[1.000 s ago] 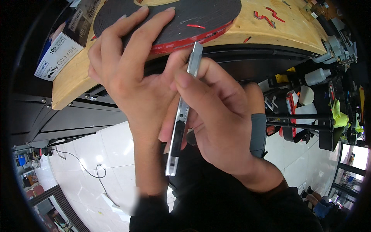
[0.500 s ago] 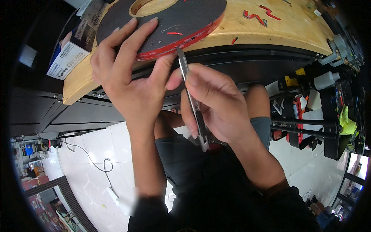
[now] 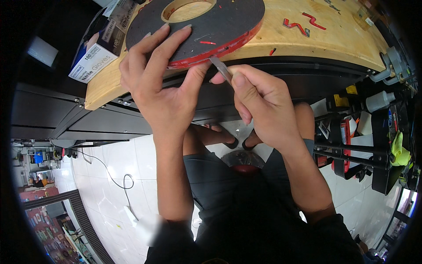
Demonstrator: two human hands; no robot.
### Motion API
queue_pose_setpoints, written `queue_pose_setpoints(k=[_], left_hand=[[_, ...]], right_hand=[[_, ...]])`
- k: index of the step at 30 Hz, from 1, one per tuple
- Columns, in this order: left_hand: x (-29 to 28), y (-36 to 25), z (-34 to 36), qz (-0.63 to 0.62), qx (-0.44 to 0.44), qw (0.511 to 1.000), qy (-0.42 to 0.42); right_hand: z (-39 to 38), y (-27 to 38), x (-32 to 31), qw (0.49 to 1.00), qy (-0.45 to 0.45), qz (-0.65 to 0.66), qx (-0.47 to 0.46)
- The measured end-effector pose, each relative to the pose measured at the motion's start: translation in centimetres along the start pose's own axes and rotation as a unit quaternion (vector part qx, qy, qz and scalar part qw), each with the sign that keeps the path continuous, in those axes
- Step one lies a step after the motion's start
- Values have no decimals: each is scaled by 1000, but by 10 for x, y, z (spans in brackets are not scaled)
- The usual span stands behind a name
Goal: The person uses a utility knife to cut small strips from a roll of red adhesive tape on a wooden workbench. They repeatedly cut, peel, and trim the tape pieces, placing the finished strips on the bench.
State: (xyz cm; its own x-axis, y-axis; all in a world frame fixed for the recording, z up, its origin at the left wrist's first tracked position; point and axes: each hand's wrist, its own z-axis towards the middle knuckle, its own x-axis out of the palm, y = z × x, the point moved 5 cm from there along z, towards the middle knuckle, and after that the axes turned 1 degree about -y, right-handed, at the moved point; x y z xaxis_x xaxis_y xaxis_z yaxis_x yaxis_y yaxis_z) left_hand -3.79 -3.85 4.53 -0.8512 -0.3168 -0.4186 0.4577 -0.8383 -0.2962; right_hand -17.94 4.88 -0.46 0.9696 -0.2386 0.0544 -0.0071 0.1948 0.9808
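Observation:
A large roll of dark grey foam tape [image 3: 237,26] with a red liner along its rim lies on the wooden bench, its near side jutting past the front edge. My left hand [image 3: 162,97] holds it, fingers resting on the flat top and thumb under the red rim. Pinched in my right hand [image 3: 268,101] is a utility knife [image 3: 221,69]. Its blade tip touches or nearly touches the rim beside my left thumb; most of the handle is hidden by my hand. A small red sliver [image 3: 207,42] rests on top of the roll.
Bent red tape pieces [image 3: 296,27] lie on the bench [image 3: 343,50], right of the roll. A glove box [image 3: 94,61] stands at the left. At right are a grey metal fixture [image 3: 393,64] and a black cart [image 3: 381,147] with tools and a white bottle [image 3: 380,101].
The knife has turned in my right hand, so its handle no longer shows below my fingers and the blade slants more. Bench, roll and both hands appear shifted slightly right.

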Motion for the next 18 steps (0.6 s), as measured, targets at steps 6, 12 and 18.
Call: queue_pose_setpoints(k=[6,12,18], left_hand=[[-2,-2,2,38,15,999,11],[-3,-5,3,39,11,999,15],[-6,-6,1,46,37,998,31]], right_hand=[[-18,13,1,999,-13,34,-7],[-55,4,-18,980,-45,-42,-191],[-60,-9,-25,989,-59,-116,-71]])
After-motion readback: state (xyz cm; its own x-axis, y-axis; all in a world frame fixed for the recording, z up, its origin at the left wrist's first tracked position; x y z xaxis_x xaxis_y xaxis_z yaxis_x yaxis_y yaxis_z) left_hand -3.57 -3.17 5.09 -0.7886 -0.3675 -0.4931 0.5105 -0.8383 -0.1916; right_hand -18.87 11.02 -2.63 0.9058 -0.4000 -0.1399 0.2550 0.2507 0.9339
